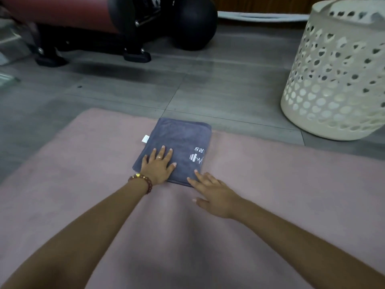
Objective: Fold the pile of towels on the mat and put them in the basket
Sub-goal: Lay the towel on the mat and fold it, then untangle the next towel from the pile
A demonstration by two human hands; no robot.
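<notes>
Pink mat (291, 184) fills the lower frame, soft and a touch rumpled. Grey tiled floor (145, 86) runs beyond it from 9 to 3 o'clock. The white perforated basket (333, 80) stands on that floor at 2 o'clock, well apart from the action, and what's inside it I can't tell. Black-and-red gym gear (93, 17) sits at 11 o'clock, with a dark ball (193, 24) at 12.

Dead centre at the mat's far edge is one grey towel (183, 138), folded into a neat rectangle with its logo (196, 156) up. No other towels show on the mat.

Left hand (159, 166) lies flat on the towel's near-left corner, fingers (162, 150) spread and straight, pressing and gripping nothing. Right hand (214, 197) comes in from 5 o'clock with fingers (195, 172) extended, their tips just touching the near edge, nothing held.

Here's the danger, as I read it. The fold looks finished, so the lift comes next, and it's a long carry to 2 o'clock. Scoop only the top layer and the stack fans open. Lift one-sided and the far half droops and unfolds. Drop it over the tall rim and it could land crumpled.

Small stuff now: a beaded bracelet (143, 181) on the left wrist and a white tag (145, 138) poking out at the towel's 9 o'clock side.
</notes>
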